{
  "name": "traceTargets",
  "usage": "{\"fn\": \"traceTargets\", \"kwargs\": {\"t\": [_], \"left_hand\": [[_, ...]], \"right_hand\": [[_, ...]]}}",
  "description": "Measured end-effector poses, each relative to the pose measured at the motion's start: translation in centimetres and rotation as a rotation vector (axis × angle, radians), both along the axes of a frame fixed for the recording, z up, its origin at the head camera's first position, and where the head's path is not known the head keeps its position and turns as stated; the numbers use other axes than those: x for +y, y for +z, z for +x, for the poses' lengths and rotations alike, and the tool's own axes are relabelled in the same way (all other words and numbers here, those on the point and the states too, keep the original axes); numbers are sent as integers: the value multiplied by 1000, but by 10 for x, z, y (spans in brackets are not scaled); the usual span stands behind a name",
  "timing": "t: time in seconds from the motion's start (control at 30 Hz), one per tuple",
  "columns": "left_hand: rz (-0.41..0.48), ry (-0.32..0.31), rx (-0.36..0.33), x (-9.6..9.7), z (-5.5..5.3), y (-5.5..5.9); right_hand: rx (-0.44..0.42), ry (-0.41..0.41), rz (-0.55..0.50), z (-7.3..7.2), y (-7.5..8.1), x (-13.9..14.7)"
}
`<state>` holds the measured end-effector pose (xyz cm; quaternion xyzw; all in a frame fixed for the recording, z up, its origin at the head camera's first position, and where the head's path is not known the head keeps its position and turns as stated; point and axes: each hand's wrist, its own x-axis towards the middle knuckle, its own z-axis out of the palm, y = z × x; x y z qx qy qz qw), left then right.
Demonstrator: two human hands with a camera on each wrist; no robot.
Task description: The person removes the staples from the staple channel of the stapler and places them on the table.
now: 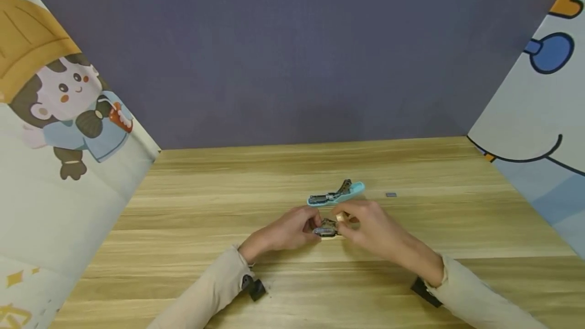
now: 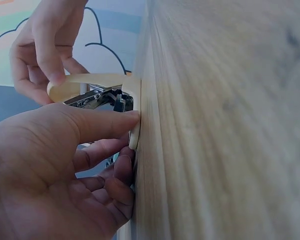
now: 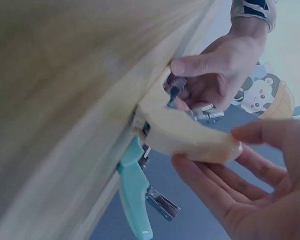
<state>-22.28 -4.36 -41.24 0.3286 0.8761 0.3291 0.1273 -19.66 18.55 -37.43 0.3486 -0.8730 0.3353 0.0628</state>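
1. Head view: on the pale wood-grain surface, a cream plastic stapler with a metal mechanism sits between my left hand and my right hand. Beyond it lies a turquoise plastic stapler, spread apart; to its right, a small flat grey strip, probably staples.
2. Left wrist view: my left hand pinches the cream base against the surface. I judge the step in hand to be working the stapler's magazine, perhaps for loading.
3. Right wrist view: my right thumb and fingers pinch the raised cream arm's end. The next move seems to call for a steady base and controlled hinging.
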Motion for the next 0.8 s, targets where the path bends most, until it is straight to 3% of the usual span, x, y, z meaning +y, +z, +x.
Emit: {"fn": "traceTargets", "kwargs": {"t": [0.3,0.63,0.8], "left_hand": [[18,1,-7,0,1,-1],[6,-2,1,1,0,0],[-4,8,-6,1,1,0]], "right_hand": [[-148,-60,-192,2,-4,7],[-242,-82,-241,0,-2,11],[-332,-83,-281,-1,0,15]]}}
